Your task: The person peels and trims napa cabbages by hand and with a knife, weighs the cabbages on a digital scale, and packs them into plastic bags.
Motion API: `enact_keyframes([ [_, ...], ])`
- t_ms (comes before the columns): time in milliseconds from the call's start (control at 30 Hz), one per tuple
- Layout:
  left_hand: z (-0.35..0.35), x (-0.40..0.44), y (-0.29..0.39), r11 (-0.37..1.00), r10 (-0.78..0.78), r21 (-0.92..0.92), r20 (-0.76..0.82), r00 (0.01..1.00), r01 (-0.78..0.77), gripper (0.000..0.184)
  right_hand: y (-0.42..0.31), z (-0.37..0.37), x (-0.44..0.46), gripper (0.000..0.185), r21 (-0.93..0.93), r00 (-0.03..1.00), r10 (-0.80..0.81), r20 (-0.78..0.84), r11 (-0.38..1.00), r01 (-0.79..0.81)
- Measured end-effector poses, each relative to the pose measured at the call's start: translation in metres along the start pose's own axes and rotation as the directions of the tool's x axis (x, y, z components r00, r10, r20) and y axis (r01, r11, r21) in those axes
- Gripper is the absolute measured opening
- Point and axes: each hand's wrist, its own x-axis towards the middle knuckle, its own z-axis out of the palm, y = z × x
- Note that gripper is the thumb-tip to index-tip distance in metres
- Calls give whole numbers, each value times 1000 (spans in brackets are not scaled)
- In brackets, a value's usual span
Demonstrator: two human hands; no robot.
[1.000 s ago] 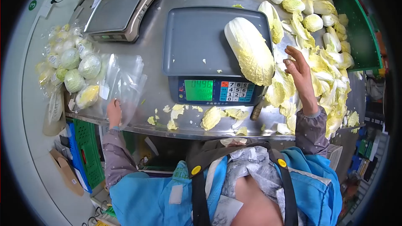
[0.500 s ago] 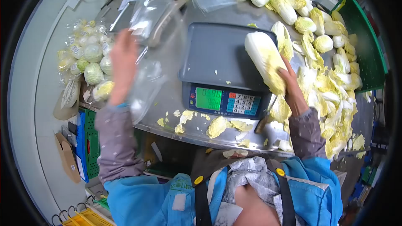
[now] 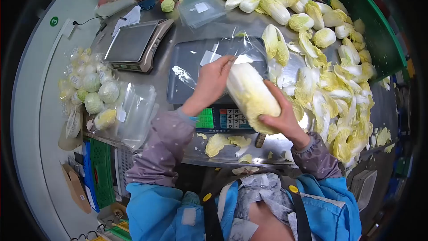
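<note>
Cabbage (image 3: 252,97), 1 pc, tilted, gripped by R hand (image 3: 285,118); L hand (image 3: 213,80) pinching clear bag (image 3: 209,47) at its top end, above scale (image 3: 180,73).

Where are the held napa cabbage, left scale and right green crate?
Held napa cabbage (image 3: 252,96), head view: middle of its body.
Left scale (image 3: 133,42), head view: its weighing plate.
Right green crate (image 3: 376,31), head view: its side wall.

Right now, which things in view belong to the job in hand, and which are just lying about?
Likely in the job:
cabbage, in right hand
bag, in left hand
near scale, beneath

Seemingly lying about:
far scale
leaf scraps
</note>
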Motion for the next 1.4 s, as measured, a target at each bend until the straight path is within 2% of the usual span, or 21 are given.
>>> enact_keyframes([
  [33,7,1,7,996,65,72,-78,995,-59,23,8,0,0,83,-314,987,-161,0,937,153],
  [133,27,-8,34,962,209,211,-169,963,-172,21,-12,6,0,83,-640,988,-144,-60,765,72],
  [200,38,-29,50,876,374,266,151,915,-402,22,2,-1,8,81,-645,966,-248,-73,750,144],
  [233,40,-35,50,891,359,252,120,926,-378,25,5,-5,11,81,-198,985,-31,-172,980,-3],
  [267,40,-33,44,892,356,251,119,927,-376,25,7,-7,11,80,303,967,206,-152,941,-153],
  [333,36,-24,33,935,266,259,-59,962,-242,25,12,-5,13,75,353,967,193,-163,927,-125],
  [433,59,-17,61,844,410,351,63,910,-405,26,14,3,21,68,-305,980,-182,-73,940,152],
  [500,77,-16,74,581,652,450,240,719,-678,12,20,6,24,69,-324,950,-297,-94,911,253],
  [600,58,-38,55,641,656,411,146,741,-648,29,30,6,27,72,-448,903,-408,-131,837,314],
  [667,44,-51,45,641,634,561,-3,773,-524,29,32,12,22,68,31,943,-111,-314,991,127],
  [733,38,-64,29,624,584,649,-16,812,-435,36,17,8,21,65,-123,941,-164,-295,984,133],
  [833,41,-77,4,694,419,719,-355,836,-42,36,9,14,24,63,318,963,156,-219,945,-80],
  [867,46,-84,0,932,76,350,-442,894,94,32,8,18,26,63,317,963,159,-216,944,-85],
  [933,46,-93,-8,807,-543,-311,-61,837,501,20,5,26,35,61,713,927,331,-174,692,-113],
  [1000,45,-104,0,692,-456,-455,326,828,560,27,5,30,50,60,773,935,339,-107,620,-137],
  [1067,42,-115,19,815,-125,-387,609,784,431,33,7,35,64,63,596,949,290,-124,786,-162],
  [1100,29,-112,41,830,-57,-323,762,645,455,35,14,34,82,64,112,977,43,-211,993,-20],
  [1133,20,-114,35,828,-60,-325,759,649,457,35,13,32,78,67,167,978,126,-168,981,-98],
  [1200,-3,-120,15,679,-284,-404,626,726,614,35,35,27,88,67,-318,968,-194,-157,938,137],
  [1300,-8,-135,-8,683,-325,-451,517,792,575,35,30,32,86,69,-658,950,-304,-75,730,182],
  [1400,30,-148,3,650,-309,-410,626,716,640,35,40,51,106,67,-572,935,-292,-202,810,129],
])
